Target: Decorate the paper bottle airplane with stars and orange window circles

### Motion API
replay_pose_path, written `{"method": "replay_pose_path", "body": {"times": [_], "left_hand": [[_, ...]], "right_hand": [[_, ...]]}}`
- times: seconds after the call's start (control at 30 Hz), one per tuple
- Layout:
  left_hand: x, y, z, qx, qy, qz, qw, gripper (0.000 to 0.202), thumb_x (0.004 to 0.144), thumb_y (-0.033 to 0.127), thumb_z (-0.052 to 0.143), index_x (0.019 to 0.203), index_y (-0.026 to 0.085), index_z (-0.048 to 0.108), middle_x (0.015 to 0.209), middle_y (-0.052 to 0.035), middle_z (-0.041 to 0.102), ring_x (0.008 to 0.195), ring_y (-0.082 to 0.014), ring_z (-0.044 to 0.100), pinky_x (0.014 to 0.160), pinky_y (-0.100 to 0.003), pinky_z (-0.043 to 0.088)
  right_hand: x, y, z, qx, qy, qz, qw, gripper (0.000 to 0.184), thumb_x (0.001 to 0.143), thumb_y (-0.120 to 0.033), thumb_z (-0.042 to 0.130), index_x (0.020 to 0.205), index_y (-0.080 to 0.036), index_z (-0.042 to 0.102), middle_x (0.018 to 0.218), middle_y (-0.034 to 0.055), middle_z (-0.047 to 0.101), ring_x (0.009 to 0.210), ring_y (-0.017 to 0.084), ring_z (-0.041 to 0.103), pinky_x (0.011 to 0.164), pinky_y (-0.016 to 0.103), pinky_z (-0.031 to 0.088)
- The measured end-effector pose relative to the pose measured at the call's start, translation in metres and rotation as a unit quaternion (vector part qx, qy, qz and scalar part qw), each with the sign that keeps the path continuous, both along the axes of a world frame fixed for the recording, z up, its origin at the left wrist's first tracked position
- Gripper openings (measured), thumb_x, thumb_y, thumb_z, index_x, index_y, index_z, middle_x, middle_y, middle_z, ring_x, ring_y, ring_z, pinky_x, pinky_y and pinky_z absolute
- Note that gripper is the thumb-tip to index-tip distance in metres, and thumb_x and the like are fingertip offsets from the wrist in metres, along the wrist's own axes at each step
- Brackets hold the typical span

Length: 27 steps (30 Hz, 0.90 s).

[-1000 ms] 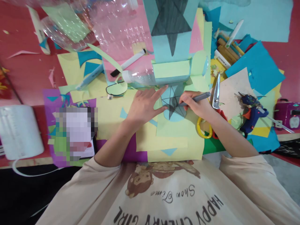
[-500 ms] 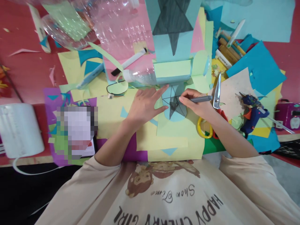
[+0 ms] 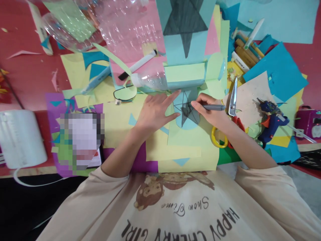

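My left hand [image 3: 154, 112] lies flat with fingers spread on the yellow and green paper, pressing beside a light blue paper piece [image 3: 187, 122] that bears a pencilled star. My right hand [image 3: 212, 110] is closed on a grey pencil [image 3: 213, 107], whose tip rests inside the star where part of it is shaded dark. Both forearms come up from the bottom of the view over my cream shirt.
Scissors with red and yellow handles [image 3: 232, 100] lie just right of my right hand. A blue glue gun [image 3: 269, 118] sits farther right. Clear plastic bottles [image 3: 147, 80], markers [image 3: 137, 65], a large blue sheet with a dark star [image 3: 185, 23], and coloured paper scraps cover the red table [image 3: 27, 73]. A white roll [image 3: 21, 139] stands at left.
My right hand has shifted the pencil tip slightly up and left within the star, and the shaded patch has grown a little. My left hand has stayed in place.
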<state>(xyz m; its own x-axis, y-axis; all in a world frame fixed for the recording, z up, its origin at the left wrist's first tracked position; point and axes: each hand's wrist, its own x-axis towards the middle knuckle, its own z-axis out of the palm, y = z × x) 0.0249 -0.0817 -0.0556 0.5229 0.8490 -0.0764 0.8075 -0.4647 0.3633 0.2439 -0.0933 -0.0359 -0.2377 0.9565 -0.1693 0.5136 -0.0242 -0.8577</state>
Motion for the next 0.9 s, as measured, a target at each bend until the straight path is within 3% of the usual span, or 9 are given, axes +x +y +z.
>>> {"method": "replay_pose_path", "body": {"times": [0.4,0.7,0.9], "left_hand": [[0.0003,-0.0005,0.0,-0.004,0.001,0.001,1.0,0.064,0.086,0.043,0.059,0.144,0.022,0.041,0.092,-0.0063,0.06,0.09,-0.0262,0.058,0.082,-0.038,0.04],[0.0001,-0.001,0.0009,0.006,0.011,-0.002,1.0,0.065,0.086,0.045,0.059,0.145,0.023,0.04,0.091,-0.006,0.06,0.088,-0.0262,0.057,0.081,-0.037,0.04],[-0.0006,-0.0006,-0.001,0.003,-0.009,-0.003,1.0,0.064,0.087,0.045,0.056,0.145,0.023,0.04,0.088,-0.0054,0.059,0.088,-0.0256,0.056,0.081,-0.037,0.04]], "right_hand": [[-0.0004,0.0006,-0.0017,0.006,-0.008,0.04,0.999,0.035,0.087,-0.035,0.052,0.06,-0.02,0.036,0.055,-0.0045,0.038,0.054,0.009,0.032,0.052,0.026,0.025],[0.0011,0.0007,-0.0025,0.028,-0.005,0.029,0.999,0.028,0.091,-0.039,0.05,0.072,-0.022,0.04,0.062,-0.004,0.04,0.057,0.01,0.036,0.056,0.026,0.028],[0.0,0.0008,-0.0009,0.011,-0.027,0.039,0.999,0.03,0.087,-0.03,0.051,0.063,-0.021,0.036,0.058,-0.0045,0.036,0.056,0.01,0.03,0.053,0.026,0.025]]}}
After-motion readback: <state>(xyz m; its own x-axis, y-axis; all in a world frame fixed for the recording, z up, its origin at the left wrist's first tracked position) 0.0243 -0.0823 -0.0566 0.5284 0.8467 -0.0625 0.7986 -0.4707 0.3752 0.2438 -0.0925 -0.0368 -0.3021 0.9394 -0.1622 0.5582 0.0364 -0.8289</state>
